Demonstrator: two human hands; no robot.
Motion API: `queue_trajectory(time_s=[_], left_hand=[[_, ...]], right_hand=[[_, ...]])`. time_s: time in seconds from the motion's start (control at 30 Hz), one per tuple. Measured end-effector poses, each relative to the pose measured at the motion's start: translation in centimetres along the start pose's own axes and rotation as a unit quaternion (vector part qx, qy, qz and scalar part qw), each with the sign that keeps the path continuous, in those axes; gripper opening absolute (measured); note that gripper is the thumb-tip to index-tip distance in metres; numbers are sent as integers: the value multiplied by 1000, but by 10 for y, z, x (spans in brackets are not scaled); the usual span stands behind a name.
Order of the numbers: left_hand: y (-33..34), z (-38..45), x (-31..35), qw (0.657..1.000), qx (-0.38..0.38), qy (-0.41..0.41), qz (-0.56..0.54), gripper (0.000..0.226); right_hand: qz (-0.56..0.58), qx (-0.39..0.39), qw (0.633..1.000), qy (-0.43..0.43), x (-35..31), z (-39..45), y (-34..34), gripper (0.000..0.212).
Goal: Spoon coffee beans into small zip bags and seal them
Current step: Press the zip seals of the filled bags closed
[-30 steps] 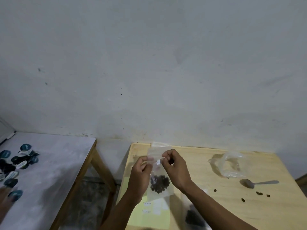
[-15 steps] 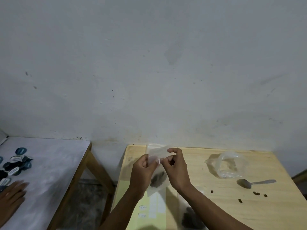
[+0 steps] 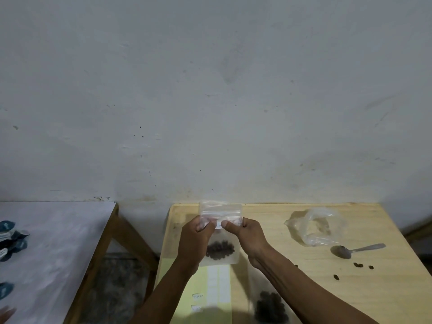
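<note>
Fingers (image 3: 205, 225) on clear, bean-bottomed zip bag (image 3: 221, 232)

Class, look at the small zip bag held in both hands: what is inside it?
Dark coffee beans lie bunched at the bottom of the zip bag. The left hand covers its lower left corner.

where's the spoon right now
The spoon lies on the wooden table, to the right of both hands, just below the crumpled plastic bag, with loose beans nearby.
</note>
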State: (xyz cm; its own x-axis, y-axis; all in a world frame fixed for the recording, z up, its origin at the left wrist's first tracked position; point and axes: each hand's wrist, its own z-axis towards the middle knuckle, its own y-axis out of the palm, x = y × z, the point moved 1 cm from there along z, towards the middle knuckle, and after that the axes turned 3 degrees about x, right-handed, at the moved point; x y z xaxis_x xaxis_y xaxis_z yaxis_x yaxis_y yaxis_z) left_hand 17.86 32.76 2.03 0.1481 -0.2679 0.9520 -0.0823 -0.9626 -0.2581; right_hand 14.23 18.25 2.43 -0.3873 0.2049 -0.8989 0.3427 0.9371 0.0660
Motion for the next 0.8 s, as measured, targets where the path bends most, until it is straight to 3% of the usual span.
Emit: queue_trajectory(time_s=[0.2,0.3,0.47,0.57,0.7,0.8], left_hand=[[7,28,-11,995,5,-97,-38,6],[8,48,-22,985,27,-164,-51,29],[16,55,-55,967,-50,-247,22,43],[16,56,-64,973,-53,-216,64,35],[15,63,-65,983,-42,-133,116,18],[15,67,-70,981,-38,-130,142,35]], right_hand=[[-96,-62,992,49,16,20,-13,17],[-128,-73,984,97,34,26,-21,22],[-115,7,981,155,56,44,-24,36],[-107,49,982,149,65,55,-15,31],[-215,62,972,73,66,66,3,28],[-236,43,970,39,61,71,13,34]])
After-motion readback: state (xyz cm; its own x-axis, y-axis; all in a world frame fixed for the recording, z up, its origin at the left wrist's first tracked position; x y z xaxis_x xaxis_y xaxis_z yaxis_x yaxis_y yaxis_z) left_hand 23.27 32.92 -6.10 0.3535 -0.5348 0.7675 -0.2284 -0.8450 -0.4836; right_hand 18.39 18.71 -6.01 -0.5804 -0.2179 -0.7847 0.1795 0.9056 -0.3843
